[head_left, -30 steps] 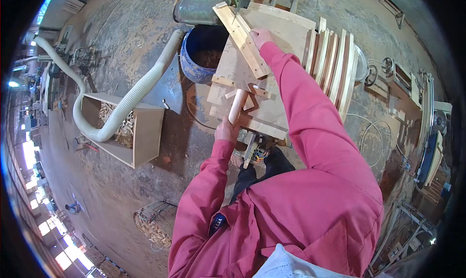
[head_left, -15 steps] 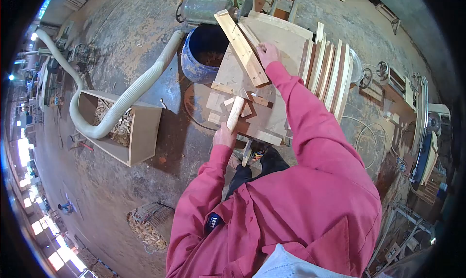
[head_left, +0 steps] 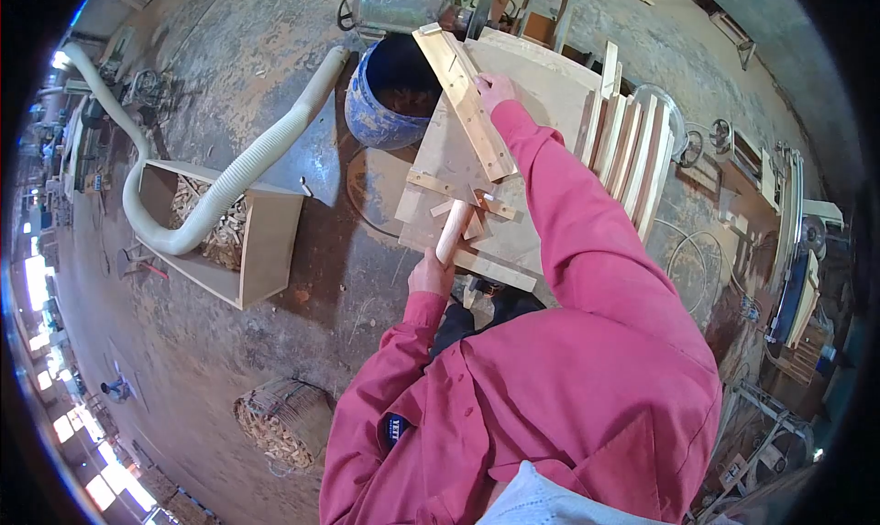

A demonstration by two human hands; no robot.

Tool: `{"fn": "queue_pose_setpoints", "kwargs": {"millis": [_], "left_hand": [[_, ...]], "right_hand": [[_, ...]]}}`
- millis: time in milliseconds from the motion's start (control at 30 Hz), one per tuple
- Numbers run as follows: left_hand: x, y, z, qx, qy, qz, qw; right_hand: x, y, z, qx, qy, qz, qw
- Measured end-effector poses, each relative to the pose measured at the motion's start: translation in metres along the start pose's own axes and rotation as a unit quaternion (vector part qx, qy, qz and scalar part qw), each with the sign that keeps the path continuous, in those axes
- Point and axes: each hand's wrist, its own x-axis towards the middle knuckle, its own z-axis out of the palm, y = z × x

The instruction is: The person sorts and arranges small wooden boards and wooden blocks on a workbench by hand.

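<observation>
A pale wooden piece [head_left: 453, 228] is held at its lower end by my left hand [head_left: 430, 275], its far end near small wooden blocks fixed on the board. My right hand [head_left: 496, 90] is closed at the right edge of the long wooden fence [head_left: 464, 103]; its fingertips are too small to make out exactly. The fence lies slantwise across the flat board table [head_left: 552, 77]. To the right of my right arm, long strips of light and dark wood [head_left: 625, 144] stand side by side.
Behind the table's left side stands a blue drum [head_left: 378, 112]. A ribbed white hose [head_left: 261, 163] runs into a wooden box [head_left: 269, 245] of offcuts at the left. A wire basket [head_left: 286, 424] of wood scraps sits on the floor. A green machine [head_left: 396, 8] is at the top.
The view has shifted slightly. My right hand has moved up and left along the fence. My left hand still holds the wooden piece, which appears slightly lower beside the blocks.
</observation>
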Motion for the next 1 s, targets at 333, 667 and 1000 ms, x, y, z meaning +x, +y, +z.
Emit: {"fn": "queue_pose_setpoints", "kwargs": {"millis": [333,667,1000], "left_hand": [[0.024,0.026,-0.004,0.002,0.007,0.005,1.0],[0.062,0.062,-0.005,-0.002,0.019,0.014,1.0],[0.05,0.051,-0.001,0.003,0.036,0.018,0.999]], "right_hand": [[0.031,0.005,-0.011,-0.026,0.002,-0.006,1.0],[0.089,0.019,-0.024,-0.033,-0.005,0.046,0.998],[0.05,0.005,-0.042,-0.107,0.123,0.009,0.987]]}}
